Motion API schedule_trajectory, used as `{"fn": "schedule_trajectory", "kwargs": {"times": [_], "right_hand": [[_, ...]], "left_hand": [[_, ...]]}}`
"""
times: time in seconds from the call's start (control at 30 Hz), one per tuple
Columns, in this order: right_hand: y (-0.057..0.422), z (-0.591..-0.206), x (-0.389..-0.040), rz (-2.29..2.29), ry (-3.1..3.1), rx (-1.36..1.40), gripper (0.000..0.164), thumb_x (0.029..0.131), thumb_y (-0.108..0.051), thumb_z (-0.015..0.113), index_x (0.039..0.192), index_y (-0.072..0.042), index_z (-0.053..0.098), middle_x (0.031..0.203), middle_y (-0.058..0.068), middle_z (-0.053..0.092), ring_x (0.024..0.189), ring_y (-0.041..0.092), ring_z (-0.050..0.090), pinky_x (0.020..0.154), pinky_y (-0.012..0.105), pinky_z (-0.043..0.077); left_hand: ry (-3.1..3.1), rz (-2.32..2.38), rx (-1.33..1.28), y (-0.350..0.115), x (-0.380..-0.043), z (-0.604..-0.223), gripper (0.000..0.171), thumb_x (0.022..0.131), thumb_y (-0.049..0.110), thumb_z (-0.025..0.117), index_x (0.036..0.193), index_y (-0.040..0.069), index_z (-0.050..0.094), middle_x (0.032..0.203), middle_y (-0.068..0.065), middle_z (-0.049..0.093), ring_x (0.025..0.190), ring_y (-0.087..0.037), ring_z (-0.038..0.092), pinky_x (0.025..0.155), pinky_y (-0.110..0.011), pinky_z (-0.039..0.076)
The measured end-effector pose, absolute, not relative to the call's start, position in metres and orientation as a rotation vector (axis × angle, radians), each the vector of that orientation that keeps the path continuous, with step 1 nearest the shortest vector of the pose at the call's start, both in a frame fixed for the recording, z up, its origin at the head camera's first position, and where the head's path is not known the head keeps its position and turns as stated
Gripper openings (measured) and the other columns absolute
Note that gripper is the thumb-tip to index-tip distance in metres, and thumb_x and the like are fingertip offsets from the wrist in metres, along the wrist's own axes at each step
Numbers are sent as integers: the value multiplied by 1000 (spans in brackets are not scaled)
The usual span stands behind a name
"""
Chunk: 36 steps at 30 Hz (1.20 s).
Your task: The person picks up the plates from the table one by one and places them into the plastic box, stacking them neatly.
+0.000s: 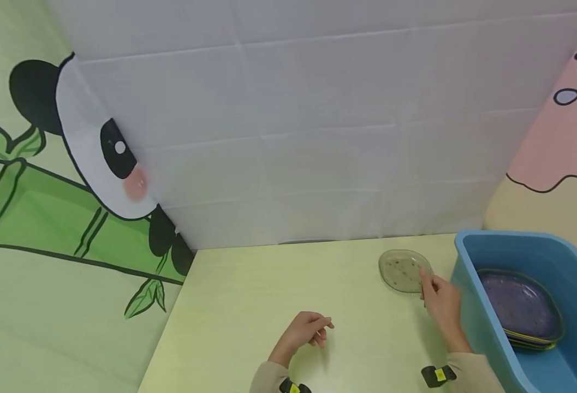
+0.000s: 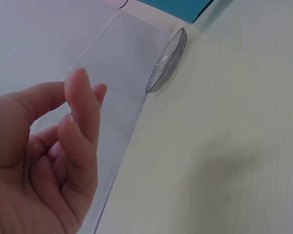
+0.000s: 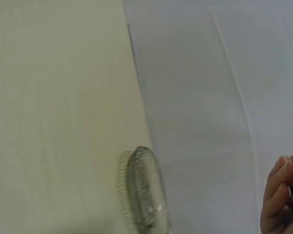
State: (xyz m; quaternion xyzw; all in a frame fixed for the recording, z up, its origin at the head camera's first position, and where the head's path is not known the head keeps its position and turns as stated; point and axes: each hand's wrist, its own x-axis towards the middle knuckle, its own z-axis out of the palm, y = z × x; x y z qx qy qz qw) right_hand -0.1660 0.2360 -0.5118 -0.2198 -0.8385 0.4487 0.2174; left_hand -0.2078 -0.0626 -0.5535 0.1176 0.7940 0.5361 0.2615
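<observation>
A clear, greenish plate (image 1: 400,270) with rounded corners lies on the table near the back wall. Its ribbed side shows in the left wrist view, where the plate (image 2: 168,61) is far from the hand. My right hand (image 1: 441,305) is over the plate's right edge in the head view. From the right wrist, the plate (image 3: 147,192) and the loosely bent fingers of that hand (image 3: 285,197) appear apart. My left hand (image 1: 304,332) hovers over the table with loosely curled fingers and nothing in them; the left wrist view shows this hand (image 2: 63,151) close up.
A blue tub (image 1: 485,305) stands at the table's right side, holding a stack of plates (image 1: 519,303) with a dark purple one on top. A white cloth (image 1: 317,136) hangs behind the pale table (image 1: 229,327). A panda print covers the left wall.
</observation>
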Motion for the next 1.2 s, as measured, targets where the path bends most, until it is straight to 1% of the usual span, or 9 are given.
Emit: {"fn": "schedule_trajectory", "kwargs": {"times": [0.2,0.4,0.57,0.67,0.77,0.97,1.07,1.2], "right_hand": [[247,-549,-155,1275,-2386,-780,45,96,-36,45,73,0,58,53,-1,53,45,10,44,47,27,33],[247,-565,-140,1301,-2387,-873,50,95,-40,43,78,3,61,56,-2,54,48,10,45,49,27,35],[244,-566,-129,1321,-2364,-893,52,95,-42,43,77,4,60,55,-3,53,47,9,46,48,26,36],[240,-564,-121,1335,-2330,-914,51,95,-40,43,77,5,60,54,-3,52,46,8,45,48,26,37],[238,-559,-118,1328,-2347,-926,51,95,-40,44,76,4,60,53,-3,51,46,9,44,49,26,35],[235,-552,-115,1302,-2455,-909,55,93,-48,45,73,1,60,50,-3,51,47,12,42,50,27,33],[233,-552,-111,1301,-2481,-914,58,93,-51,43,69,0,59,49,-3,49,47,12,41,51,27,32],[227,-551,-107,1355,-2500,-919,60,92,-54,41,66,-2,57,49,-3,49,47,12,42,51,27,33]], "left_hand": [[2127,1456,328,-49,-213,-553,39,92,32,54,95,-4,67,56,4,53,45,-4,54,46,-17,39],[2120,1433,328,-43,-211,-555,37,92,31,54,94,-3,68,56,4,53,45,-6,53,46,-18,39],[2126,1385,388,-28,-213,-554,38,92,32,53,94,-3,68,56,5,53,46,-5,53,46,-18,40],[2131,1368,436,-13,-216,-550,35,92,31,53,91,1,70,56,6,53,46,-4,54,47,-17,41],[2137,1378,456,9,-220,-543,30,91,30,55,88,4,71,56,5,52,46,-5,54,47,-18,41],[2250,1352,387,60,-227,-542,28,90,24,58,83,0,70,50,5,50,41,-5,51,46,-16,39],[2349,1301,334,82,-229,-548,27,89,22,58,77,1,70,47,5,50,41,-10,55,45,-16,40],[2475,1210,266,103,-234,-555,30,89,24,59,67,6,68,45,2,56,46,-17,62,46,-18,41]]}}
